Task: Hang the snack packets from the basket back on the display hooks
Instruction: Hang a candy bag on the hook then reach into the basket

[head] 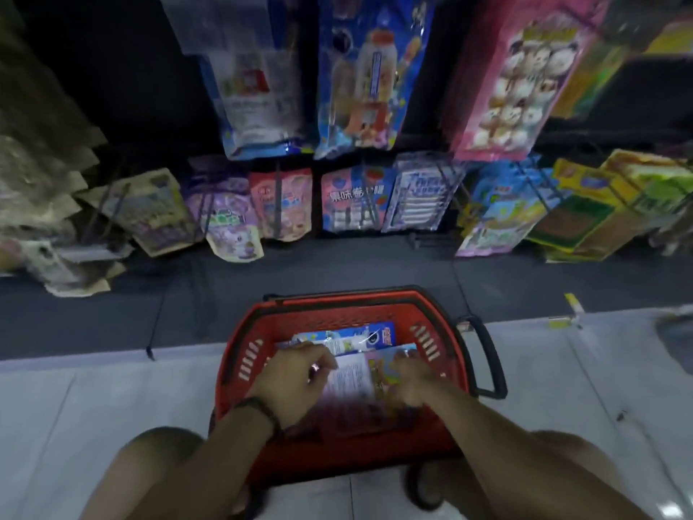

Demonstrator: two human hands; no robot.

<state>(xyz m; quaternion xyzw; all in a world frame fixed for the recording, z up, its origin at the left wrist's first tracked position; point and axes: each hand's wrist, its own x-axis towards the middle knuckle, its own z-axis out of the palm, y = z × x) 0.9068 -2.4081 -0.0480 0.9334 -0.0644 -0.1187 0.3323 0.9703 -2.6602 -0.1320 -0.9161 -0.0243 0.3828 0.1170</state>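
A red plastic basket (442, 328) stands on the floor in front of my knees, with several snack packets inside. Both hands reach into it. My left hand (296, 380) has its fingers curled on the left edge of a white and pink packet (354, 377). My right hand (416, 377) grips the same packet's right edge. A blue packet (360, 337) lies under it, toward the basket's far wall. Above and beyond the basket, more packets hang on display hooks (277, 197). The view is blurred.
The basket's black handle (491, 354) sticks out to the right. A dark base plinth runs along under the display. Pale floor tiles surround the basket. Large hanging packs, blue (371, 76) and pink (521, 76), are overhead. My knees flank the basket's near side.
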